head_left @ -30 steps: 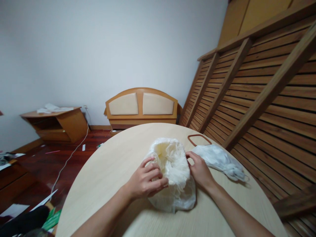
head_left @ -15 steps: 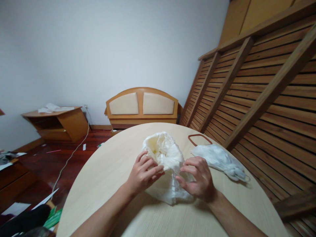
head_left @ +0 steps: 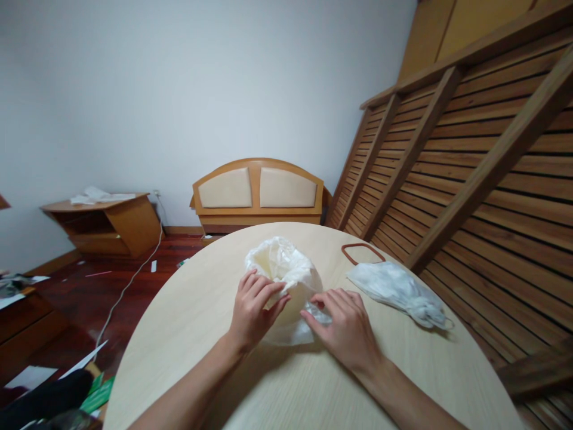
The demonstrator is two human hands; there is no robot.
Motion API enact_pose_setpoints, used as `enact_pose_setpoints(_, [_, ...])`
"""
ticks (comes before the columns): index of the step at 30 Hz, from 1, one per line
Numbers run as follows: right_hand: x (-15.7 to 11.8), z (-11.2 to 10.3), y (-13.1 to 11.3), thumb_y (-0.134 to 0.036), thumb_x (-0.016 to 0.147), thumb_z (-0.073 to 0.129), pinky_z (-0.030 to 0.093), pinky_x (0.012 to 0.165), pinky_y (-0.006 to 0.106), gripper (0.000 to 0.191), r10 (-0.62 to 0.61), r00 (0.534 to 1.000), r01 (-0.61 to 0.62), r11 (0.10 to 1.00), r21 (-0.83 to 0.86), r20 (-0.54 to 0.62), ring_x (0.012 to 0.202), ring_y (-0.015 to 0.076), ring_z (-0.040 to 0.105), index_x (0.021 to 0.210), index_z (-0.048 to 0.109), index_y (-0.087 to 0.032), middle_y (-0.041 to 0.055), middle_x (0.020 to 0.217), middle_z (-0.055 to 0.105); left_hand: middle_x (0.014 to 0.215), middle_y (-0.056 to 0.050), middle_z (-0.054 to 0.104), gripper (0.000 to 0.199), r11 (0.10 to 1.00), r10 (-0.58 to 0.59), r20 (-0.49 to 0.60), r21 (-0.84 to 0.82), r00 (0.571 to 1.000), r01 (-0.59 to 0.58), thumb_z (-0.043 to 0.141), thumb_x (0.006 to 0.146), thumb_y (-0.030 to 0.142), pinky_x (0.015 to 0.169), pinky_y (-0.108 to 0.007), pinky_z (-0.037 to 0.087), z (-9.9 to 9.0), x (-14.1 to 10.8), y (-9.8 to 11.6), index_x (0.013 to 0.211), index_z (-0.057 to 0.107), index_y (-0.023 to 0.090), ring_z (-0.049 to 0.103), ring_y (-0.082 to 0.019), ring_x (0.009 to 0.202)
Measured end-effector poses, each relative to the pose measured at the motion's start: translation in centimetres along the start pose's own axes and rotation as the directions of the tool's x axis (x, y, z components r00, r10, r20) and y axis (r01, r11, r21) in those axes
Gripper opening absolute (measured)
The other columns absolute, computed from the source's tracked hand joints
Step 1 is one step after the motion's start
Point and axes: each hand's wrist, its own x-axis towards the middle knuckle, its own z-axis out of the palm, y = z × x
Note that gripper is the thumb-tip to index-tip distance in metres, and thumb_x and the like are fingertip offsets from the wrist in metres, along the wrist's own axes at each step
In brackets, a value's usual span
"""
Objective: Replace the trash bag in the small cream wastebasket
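A thin white plastic bag (head_left: 293, 263) stands in the middle of the round table, its mouth spread and facing up. Pale yellow shows inside the mouth and through the front; whether a container is under the plastic I cannot tell. My left hand (head_left: 256, 310) has its fingers curled over the near left rim, closed on the plastic. On the right side, my right hand (head_left: 347, 325) pinches a fold of the bag between thumb and fingers. The bag's lower front hangs loose between my wrists.
Right of the bag lie a brown rounded-square frame (head_left: 344, 253) and a knotted bundle of whitish plastic (head_left: 394, 289). A slatted wooden panel (head_left: 447, 197) leans beside the table (head_left: 179, 334). A headboard (head_left: 257, 212) and a low cabinet (head_left: 129, 227) stand behind.
The bag's mouth has shifted a little to the left. Both hands have moved left with it, and my right hand's fingers have closed onto the bag's side.
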Motion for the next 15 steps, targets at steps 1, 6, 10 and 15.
enact_pose_setpoints(1, [0.0,0.01,-0.01,-0.039,0.091,0.069,0.033,0.08,0.036,0.019,0.009,1.0,-0.009,1.0,-0.003,0.011,0.079,0.0213,0.063,0.089,0.065,-0.021,0.0007,0.08,0.07,0.081,0.0,0.069,0.011,1.0,-0.002,0.007,0.002,1.0,0.002,0.069,0.092,0.024,0.099,-0.041,0.047,0.02,-0.05,0.02,0.102,0.065,0.021,0.063,-0.017,0.078])
enact_pose_setpoints(6, [-0.12,0.26,0.16,-0.034,0.089,0.072,0.033,0.081,0.036,0.014,0.039,0.998,-0.038,0.999,-0.019,0.044,0.08,0.0217,0.065,0.091,0.066,-0.021,0.0006,0.082,0.071,0.092,-0.004,0.071,0.021,1.0,-0.008,0.03,-0.028,1.0,0.009,0.065,0.092,0.019,0.103,-0.044,0.046,-0.15,-0.12,0.36,0.112,0.061,0.019,0.064,-0.019,0.088])
enact_pose_setpoints(10, [-0.31,0.65,0.48,-0.025,0.09,0.069,0.033,0.083,0.037,0.005,0.031,0.997,-0.03,1.0,-0.007,0.064,0.082,0.0215,0.066,0.087,0.067,-0.021,0.0007,0.083,0.073,0.104,-0.008,0.07,0.026,0.995,-0.003,0.11,-0.1,0.994,0.014,0.058,0.092,0.015,0.11,-0.049,0.041,-0.49,-0.07,0.56,0.117,0.058,0.019,0.063,-0.022,0.102])
enact_pose_setpoints(15, [-0.21,0.66,0.56,-0.021,0.092,0.064,0.033,0.085,0.036,0.009,0.014,0.998,-0.015,1.0,0.021,0.057,0.083,0.0198,0.066,0.084,0.067,-0.022,-0.0003,0.082,0.073,0.105,-0.006,0.071,0.028,0.993,0.03,0.115,-0.114,0.993,-0.017,0.054,0.094,0.009,0.111,-0.047,0.042,-0.36,-0.22,0.09,0.12,0.057,0.021,0.063,-0.02,0.106])
